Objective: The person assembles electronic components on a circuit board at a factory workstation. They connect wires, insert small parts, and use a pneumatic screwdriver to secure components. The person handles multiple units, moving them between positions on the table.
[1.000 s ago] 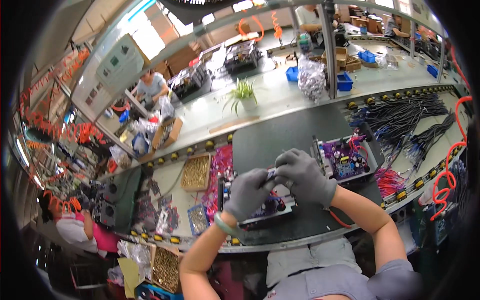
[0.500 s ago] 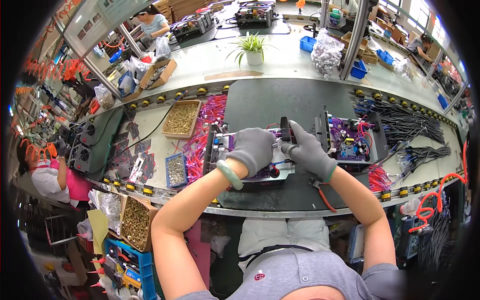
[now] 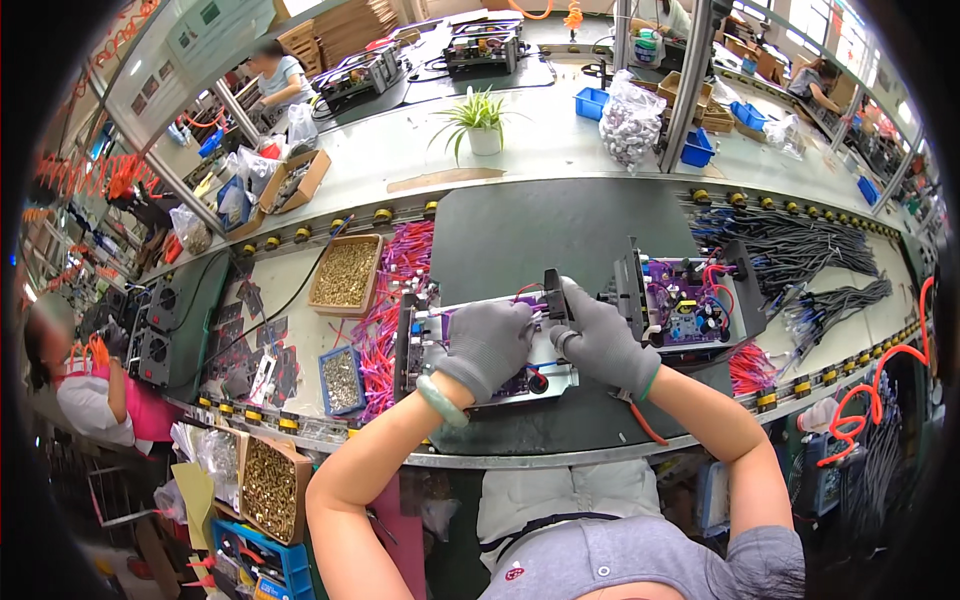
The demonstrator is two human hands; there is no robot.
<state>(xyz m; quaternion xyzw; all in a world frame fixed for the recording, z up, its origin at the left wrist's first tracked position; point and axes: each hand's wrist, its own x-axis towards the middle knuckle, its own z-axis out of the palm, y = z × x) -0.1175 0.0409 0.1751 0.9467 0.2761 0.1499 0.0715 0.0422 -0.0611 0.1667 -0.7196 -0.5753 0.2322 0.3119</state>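
An open metal chassis (image 3: 550, 384) with a purple circuit board lies before me on the dark mat. My left hand (image 3: 487, 345), in a grey glove, reaches over the board with curled fingers closed near the chassis's right end; what they pinch is hidden. My right hand (image 3: 605, 345), gloved too, is closed on an upright black panel (image 3: 553, 292) at that end, its thumb side close to my left fingertips. A red wire curves just behind them. Right of my right hand stands a second open chassis (image 3: 685, 300), its purple board showing.
Red-handled pliers (image 3: 645, 420) lie on the mat (image 3: 560, 225) by the near edge. Left are pink-purple wires (image 3: 385, 350), a tray of brass screws (image 3: 345, 275) and a blue tray of silver parts (image 3: 342, 380). Black cables (image 3: 820, 255) lie right. A co-worker (image 3: 95, 390) sits far left.
The view has shifted, so the bench sits lower and slightly left in it. Both hands stay at the chassis's right end; my right hand still grips the black panel.
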